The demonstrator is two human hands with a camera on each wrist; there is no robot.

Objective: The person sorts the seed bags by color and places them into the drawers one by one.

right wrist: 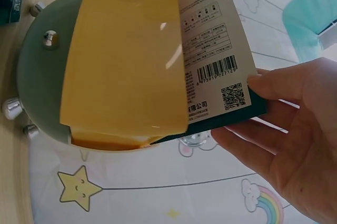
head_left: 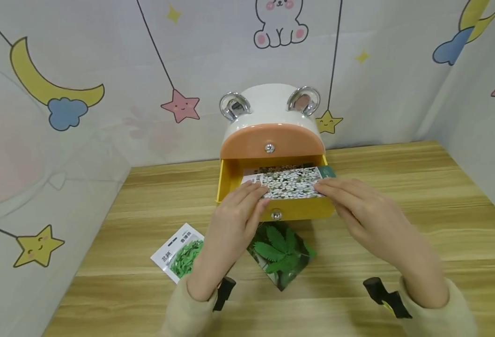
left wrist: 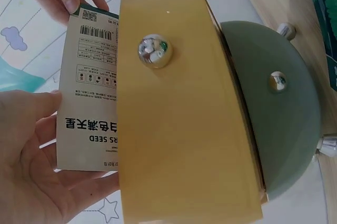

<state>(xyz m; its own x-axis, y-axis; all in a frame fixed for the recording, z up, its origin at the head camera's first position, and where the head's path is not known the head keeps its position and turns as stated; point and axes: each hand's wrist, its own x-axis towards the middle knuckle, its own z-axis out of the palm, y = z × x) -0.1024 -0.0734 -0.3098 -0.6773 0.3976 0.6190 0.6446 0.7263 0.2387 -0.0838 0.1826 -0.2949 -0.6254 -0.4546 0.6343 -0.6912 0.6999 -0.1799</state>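
Head view: pinching flower packet (head_left: pixel 291 182) w/ L hand (head_left: pixel 236 213) at L end & R hand (head_left: pixel 367 213) at R end. Holding it tilted, approx. frame ctr, over open drawer (head_left: pixel 304 209) of box (head_left: pixel 268 105). Also showing, on table (head_left: pixel 399 168), leaf packet (head_left: pixel 282 257) at lower ctr, just below drawer, & white packet (head_left: pixel 184 252) at lower L of ctr.

Over here it feels like a child's room or a play corner, though I can't tell whether it belongs to a home or a studio. Creased white sheeting (head_left: pixel 222 56) lines the walls, printed with moons (head_left: pixel 40 77), smiling stars (head_left: pixel 181 106), clouds (head_left: pixel 67 113) and a seated bear (head_left: pixel 279 24). Against it stands a wood-grain counter (head_left: pixel 403 187), bearing a little round-eared drawer chest (head_left: pixel 268 105).
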